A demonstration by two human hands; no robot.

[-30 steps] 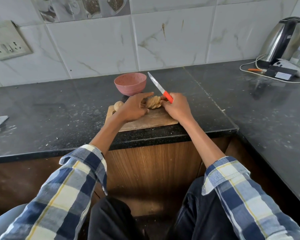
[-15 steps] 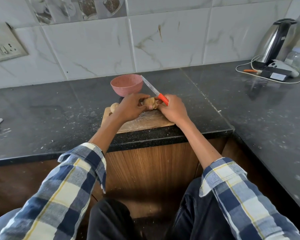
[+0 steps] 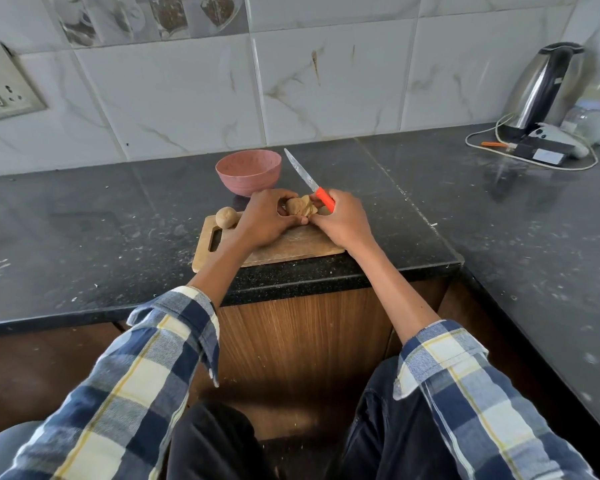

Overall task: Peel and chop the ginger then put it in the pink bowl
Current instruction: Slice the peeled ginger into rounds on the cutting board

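A knobbly brown piece of ginger (image 3: 299, 206) is held just above the wooden chopping board (image 3: 291, 245). My left hand (image 3: 269, 220) grips the ginger from the left, fingers curled round it. My right hand (image 3: 342, 223) holds an orange-handled knife (image 3: 309, 181) and also touches the ginger's right side; the blade points up and away to the left. The pink bowl (image 3: 248, 171) stands empty just behind the board. A second round ginger piece (image 3: 226, 216) lies at the board's back left corner.
The board sits at the front edge of a black stone counter (image 3: 84, 220) that turns a corner to the right. A steel kettle (image 3: 544, 88), cables and small devices (image 3: 548, 150) stand at the back right. A wall socket (image 3: 4, 95) is on the tiles at left.
Both hands stay on the ginger, turning it slightly between them. The knife blade has tilted a little more upright. The camera view has shifted.
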